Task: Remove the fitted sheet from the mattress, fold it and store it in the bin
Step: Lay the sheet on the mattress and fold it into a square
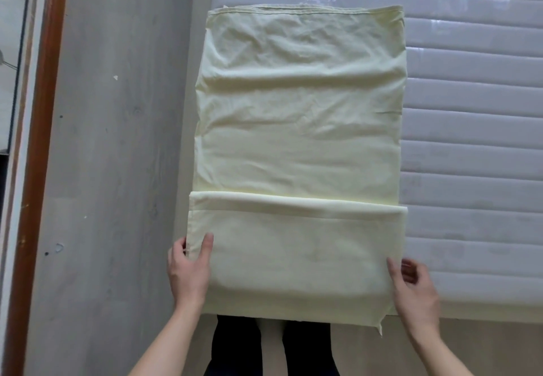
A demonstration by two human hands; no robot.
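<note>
Nearest, my dark trouser legs [244, 343] stood at the bed's edge. My left hand [189, 270] pinched the near left corner of the fitted sheet [299, 129], thumb on top, fingers curled round the edge. My right hand [414, 284] pinched the near right side the same way. The pale yellow sheet lay folded into a long rectangle on the bare quilted mattress [476, 129], its near end doubled over into a flap, left edge at the mattress side. Grey floor [117, 140] ran left; wooden frame [38, 140] beyond.
</note>
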